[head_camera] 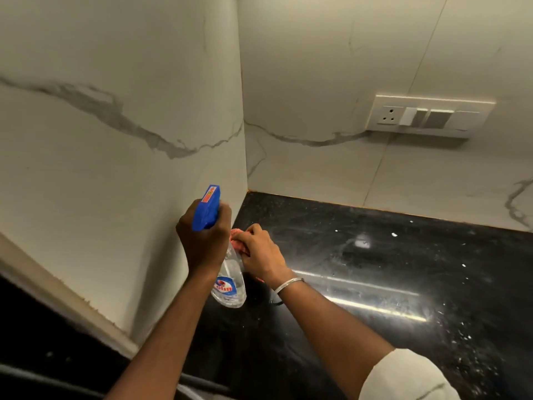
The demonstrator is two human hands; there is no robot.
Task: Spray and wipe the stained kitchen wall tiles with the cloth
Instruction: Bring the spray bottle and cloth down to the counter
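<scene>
At the corner of the kitchen counter, seen from the head camera, the person's left hand [205,239] is wrapped tight around the neck of a spray bottle [229,280]. Its blue trigger head [207,207] sticks up above the knuckles and points toward the wall tiles [121,174] on the left side of the corner. The clear body of the bottle hangs below the fist, tilted toward the person, with a blue and red label near its base. Just beside it, the right hand [261,255] is closed on a bunched pink cloth [237,236]; only a little of the cloth shows past the fingers, low down near the foot of the left wall, and whether it touches the tile I cannot tell. A thin metal bangle [288,285] sits on the right wrist, and a pale rolled sleeve [409,376] covers that upper arm. The tiles are white with grey marble veins and meet in a corner. Below them runs a glossy black speckled countertop [375,284]. A white switch plate [427,116] with a socket is mounted on the back wall, well away from both hands.
</scene>
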